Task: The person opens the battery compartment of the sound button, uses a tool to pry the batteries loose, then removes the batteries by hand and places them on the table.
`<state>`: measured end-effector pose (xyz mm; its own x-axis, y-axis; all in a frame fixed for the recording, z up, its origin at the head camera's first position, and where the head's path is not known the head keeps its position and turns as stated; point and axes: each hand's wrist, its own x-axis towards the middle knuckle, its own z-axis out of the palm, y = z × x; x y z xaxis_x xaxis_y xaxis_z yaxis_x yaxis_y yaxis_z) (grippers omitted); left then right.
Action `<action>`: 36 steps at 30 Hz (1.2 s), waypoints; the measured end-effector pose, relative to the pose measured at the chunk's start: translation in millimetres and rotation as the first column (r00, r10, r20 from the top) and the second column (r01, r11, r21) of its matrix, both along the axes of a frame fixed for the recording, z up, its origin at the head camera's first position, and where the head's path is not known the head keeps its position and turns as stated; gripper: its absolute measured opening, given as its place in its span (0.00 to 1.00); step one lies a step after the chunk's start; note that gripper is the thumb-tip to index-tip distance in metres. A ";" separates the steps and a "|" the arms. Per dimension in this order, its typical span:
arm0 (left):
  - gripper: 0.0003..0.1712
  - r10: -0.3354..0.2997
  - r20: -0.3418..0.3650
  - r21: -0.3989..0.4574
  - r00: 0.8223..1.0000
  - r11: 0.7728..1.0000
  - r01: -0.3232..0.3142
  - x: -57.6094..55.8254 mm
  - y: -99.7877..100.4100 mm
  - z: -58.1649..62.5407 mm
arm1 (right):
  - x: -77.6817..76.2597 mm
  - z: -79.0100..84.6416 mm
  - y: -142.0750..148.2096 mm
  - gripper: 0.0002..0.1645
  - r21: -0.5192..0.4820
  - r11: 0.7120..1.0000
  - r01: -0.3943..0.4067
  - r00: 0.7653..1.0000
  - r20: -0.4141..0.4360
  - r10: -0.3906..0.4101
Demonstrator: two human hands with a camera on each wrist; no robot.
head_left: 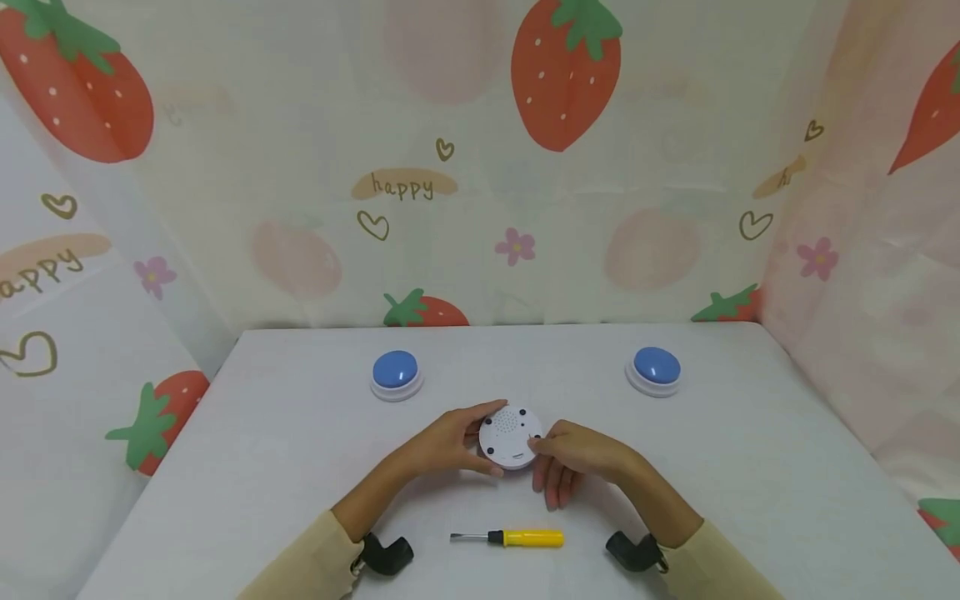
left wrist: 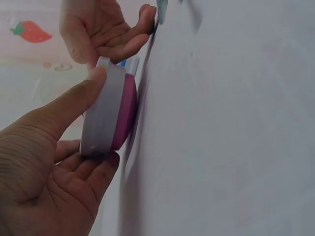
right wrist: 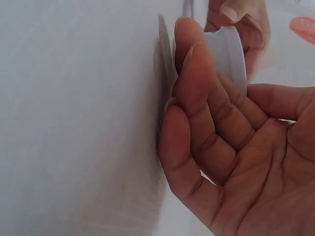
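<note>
A round white push button (head_left: 510,454) lies face down in front of me, its perforated underside with several dark round spots turned up. In the left wrist view its magenta dome (left wrist: 127,113) faces the tabletop. My left hand (head_left: 447,442) grips its rim from the left, thumb on the near side and fingers on the far side. My right hand (head_left: 581,454) is at the right edge, its thumb touching the underside. The other right fingers hang loosely bent beside the button, close over the table, as the right wrist view shows.
A screwdriver (head_left: 532,538) with a yellow handle lies nearer to me, tip pointing left. Two blue push buttons stand farther back, one at the left (head_left: 395,369) and one at the right (head_left: 657,367). A strawberry-print curtain (head_left: 300,167) surrounds the white table (head_left: 262,417).
</note>
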<state>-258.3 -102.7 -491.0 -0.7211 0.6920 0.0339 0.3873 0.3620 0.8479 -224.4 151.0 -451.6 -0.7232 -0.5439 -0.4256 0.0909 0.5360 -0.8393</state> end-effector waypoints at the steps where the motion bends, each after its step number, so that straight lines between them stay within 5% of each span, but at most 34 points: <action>1: 0.58 0.000 -0.006 0.002 1.000 1.000 0.000 0.1 0.4 0.0 | 0.1 0.3 -0.2 0.33 -0.002 1.000 -0.008 1.000 0.001 0.008; 10: 0.56 0.019 0.018 0.057 1.000 0.998 -0.020 2.4 4.2 -2.2 | 3.1 2.4 0.2 0.33 0.010 0.999 -0.032 0.999 -0.024 0.032; 15: 0.54 0.035 0.038 0.046 0.999 0.998 -0.036 1.2 3.4 -1.2 | 1.4 8.0 2.4 0.32 0.073 0.997 0.020 0.985 -0.173 -0.007; 19: 0.54 0.029 0.064 0.042 0.997 0.999 -0.032 -1.6 0.6 0.3 | -2.5 14.9 3.6 0.22 0.084 0.994 0.068 0.915 -0.402 -0.028; 23: 0.53 -0.009 0.091 0.072 0.996 0.997 0.003 -3.4 -3.3 -0.6 | -2.0 18.8 0.3 0.07 0.079 0.993 0.086 0.776 -0.630 -0.018; 26: 0.54 -0.035 0.106 0.096 0.994 0.995 0.025 -4.8 -5.6 -2.0 | 1.2 19.3 -4.5 0.11 0.120 0.990 0.070 0.693 -0.720 0.038; 31: 0.54 -0.058 0.133 0.129 0.989 0.991 0.041 -6.6 -6.7 -3.5 | 3.7 15.0 -10.0 0.26 0.272 0.962 0.002 0.660 -0.723 0.203; 36: 0.54 -0.091 0.140 0.157 0.986 0.985 0.069 -6.8 -5.1 -4.6 | 5.0 10.7 -12.8 0.27 0.353 0.936 0.022 0.639 -0.724 0.258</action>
<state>-265.1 -107.7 -495.6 -0.6685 0.7426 0.0411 0.2778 0.1980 0.9400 -219.4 138.2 -441.0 -0.8014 -0.5927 0.0799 -0.5753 0.7274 -0.3742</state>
